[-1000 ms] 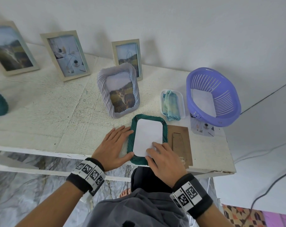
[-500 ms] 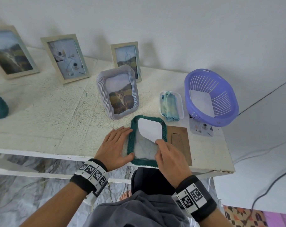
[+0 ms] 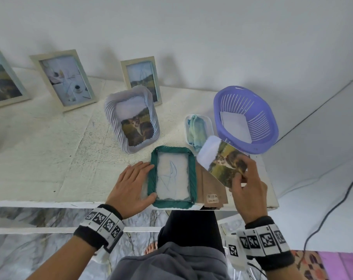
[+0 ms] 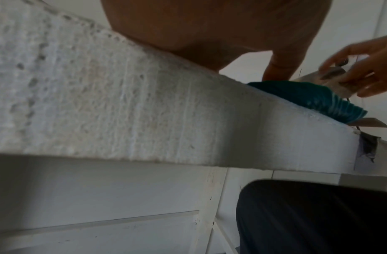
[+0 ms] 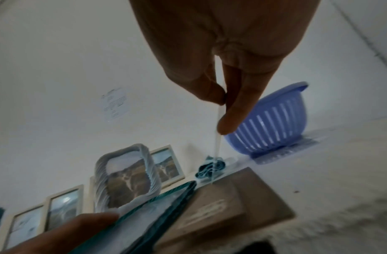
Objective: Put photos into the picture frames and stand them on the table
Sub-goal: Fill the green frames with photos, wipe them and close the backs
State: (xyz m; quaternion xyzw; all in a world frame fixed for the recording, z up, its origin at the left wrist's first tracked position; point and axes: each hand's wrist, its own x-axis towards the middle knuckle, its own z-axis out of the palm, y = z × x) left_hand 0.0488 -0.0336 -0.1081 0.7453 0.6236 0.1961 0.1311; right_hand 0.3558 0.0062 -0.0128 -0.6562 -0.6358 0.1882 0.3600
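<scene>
A green picture frame [image 3: 172, 204] lies face down at the table's front edge, its glass bare. My left hand [image 3: 131, 183] lies flat against the frame's left side, fingers straight; in the left wrist view the frame [image 4: 308, 96] shows past the table edge. My right hand [image 3: 245, 178] pinches a cat photo [image 3: 222, 161] in the air to the right of the frame, picture side up. In the right wrist view the photo [image 5: 217, 137] is edge-on between thumb and fingers. A brown backing board [image 3: 212, 188] lies right of the frame.
A lilac frame with a cat photo [image 3: 133, 122] stands behind the green frame, and three pale frames [image 3: 65, 79] stand along the wall. A purple basket [image 3: 246, 120] holding white paper and a small tray with a blue cloth [image 3: 198, 131] sit at the right.
My right hand peeled the photo out of the green frame, lifted it to the right and turned its picture side up. The left hand stayed against the frame.
</scene>
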